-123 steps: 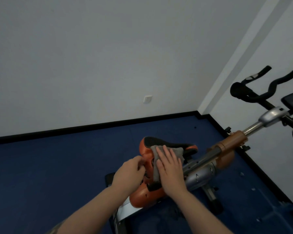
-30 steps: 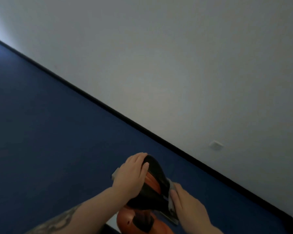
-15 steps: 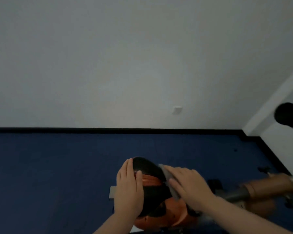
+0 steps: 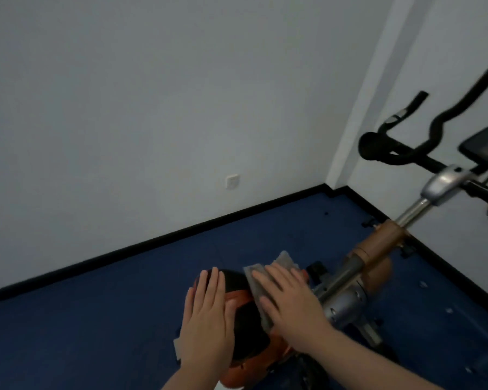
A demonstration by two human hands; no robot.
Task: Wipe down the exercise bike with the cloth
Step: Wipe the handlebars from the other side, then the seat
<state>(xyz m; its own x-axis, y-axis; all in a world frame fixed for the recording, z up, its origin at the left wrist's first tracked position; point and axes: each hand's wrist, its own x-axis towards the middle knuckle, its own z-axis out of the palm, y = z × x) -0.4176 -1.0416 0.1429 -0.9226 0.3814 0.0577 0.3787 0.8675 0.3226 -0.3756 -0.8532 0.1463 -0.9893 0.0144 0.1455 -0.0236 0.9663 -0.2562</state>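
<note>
No brand, label or writing can be read anywhere on the exercise bike [image 4: 358,277]. It stands on a dark blue floor [image 4: 96,319] in a corner where two pale walls [image 4: 152,94] meet, with a black skirting strip [image 4: 158,237] along their base. One white wall socket [image 4: 232,181] sits on the wall, up and beyond the hands.

Two hands show. The left hand [image 4: 206,319] lies flat, fingers straight and together, on the black and orange saddle [image 4: 245,319]. Just beside it, the right hand [image 4: 290,302] presses one grey cloth [image 4: 265,280] onto the saddle with straight, slightly spread fingers.

To the right of the hands, the bike's frame rises to a silver post [image 4: 412,212]; black handlebars [image 4: 406,153] and one dark console [image 4: 485,144] are up and farther right.
</note>
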